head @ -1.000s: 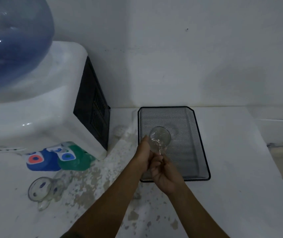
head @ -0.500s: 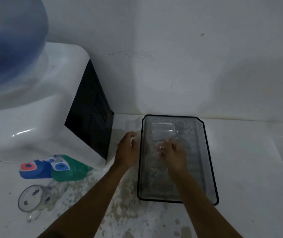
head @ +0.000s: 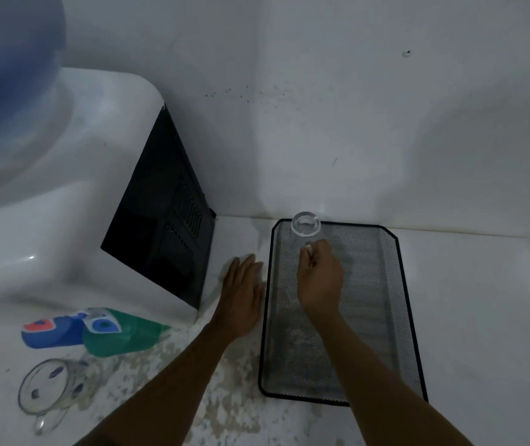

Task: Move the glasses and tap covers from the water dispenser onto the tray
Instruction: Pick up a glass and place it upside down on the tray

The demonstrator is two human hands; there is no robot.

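Glass [head: 305,224] now farther back (fingers [head: 309,251] at handle)

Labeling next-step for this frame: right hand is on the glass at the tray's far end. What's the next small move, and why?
Probably let go and draw the right hand back. The glass appears to stand upside down in the far left corner of the tray, fingers on its handle. One glass mug and two tap covers wait by the dispenser.

Black wire-mesh metal tray [head: 383,304], matt. Clear, glossy glass [head: 305,224]; second clear glass mug [head: 54,386]. Dispenser body [head: 64,194] smooth glossy white plastic, side panel [head: 164,239] matt black. Countertop [head: 173,375] white, worn and mottled.
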